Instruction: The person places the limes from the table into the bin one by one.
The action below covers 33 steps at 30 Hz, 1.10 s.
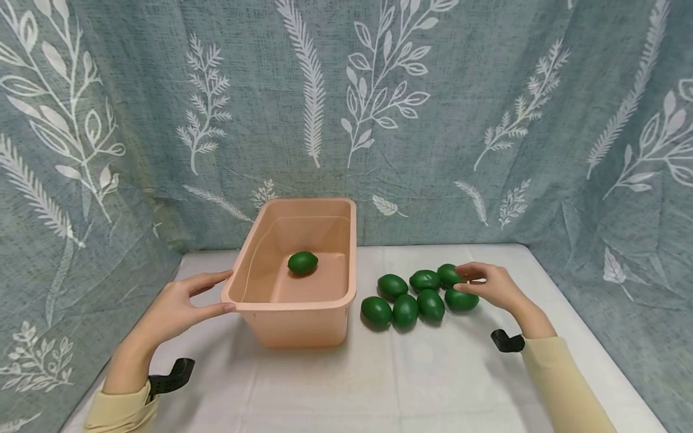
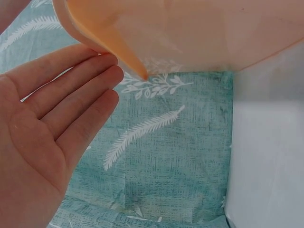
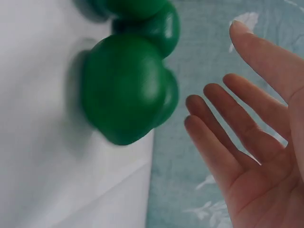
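Observation:
A peach-coloured plastic bin (image 1: 295,328) stands left of the middle of the table, with one green lime (image 1: 302,263) lying on its floor. At its near left corner, my left hand (image 1: 175,307) touches the rim with fingertips and thumb; the left wrist view shows the fingers nearly straight against the rim's edge. Several more limes (image 1: 405,311) lie clustered to the right of the bin. My right hand (image 1: 495,287) hovers at the cluster's right end, close over the rightmost lime (image 1: 462,299). In the right wrist view its fingers are spread, apart from the nearest lime (image 3: 124,90), holding nothing.
A white cloth (image 1: 346,385) covers the table. Behind and at both sides hangs a blue-green curtain (image 1: 260,120) with white leaf prints. The bin's right wall stands between its inside and the lime cluster.

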Motion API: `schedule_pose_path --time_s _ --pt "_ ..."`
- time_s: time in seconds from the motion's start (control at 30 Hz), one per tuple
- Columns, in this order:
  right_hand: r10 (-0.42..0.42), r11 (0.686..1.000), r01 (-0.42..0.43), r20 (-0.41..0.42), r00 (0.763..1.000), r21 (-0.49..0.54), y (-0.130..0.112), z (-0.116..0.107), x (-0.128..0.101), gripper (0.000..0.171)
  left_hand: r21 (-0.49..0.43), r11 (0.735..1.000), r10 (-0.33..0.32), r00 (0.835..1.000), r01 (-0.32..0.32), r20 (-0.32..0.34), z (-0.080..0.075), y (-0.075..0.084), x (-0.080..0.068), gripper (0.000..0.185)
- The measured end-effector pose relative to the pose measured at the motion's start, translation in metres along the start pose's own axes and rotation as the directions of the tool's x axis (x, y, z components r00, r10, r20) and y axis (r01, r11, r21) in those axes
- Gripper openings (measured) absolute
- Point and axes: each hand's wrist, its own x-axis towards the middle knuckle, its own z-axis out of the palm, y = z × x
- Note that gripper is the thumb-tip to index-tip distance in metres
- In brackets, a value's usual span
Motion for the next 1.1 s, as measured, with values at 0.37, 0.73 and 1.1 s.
schedule_pose_path --time_s 0.37,0.73,1.1 --pt "0.071 0.996 -0.073 -0.048 0.996 -0.052 0.032 0.008 -0.015 0.058 0.002 1.000 0.004 1.000 -0.004 -0.006 0.000 -0.003 0.001 0.062" --pt "0.096 0.995 -0.096 -0.017 0.995 -0.014 0.044 0.020 -0.014 0.063 -0.008 1.000 -0.004 1.000 0.004 0.001 0.002 -0.004 0.002 0.063" --pt "0.145 0.989 -0.145 -0.026 0.989 -0.002 0.046 0.023 -0.015 0.061 0.015 1.000 0.004 1.000 -0.004 -0.006 0.000 -0.005 0.003 0.064"
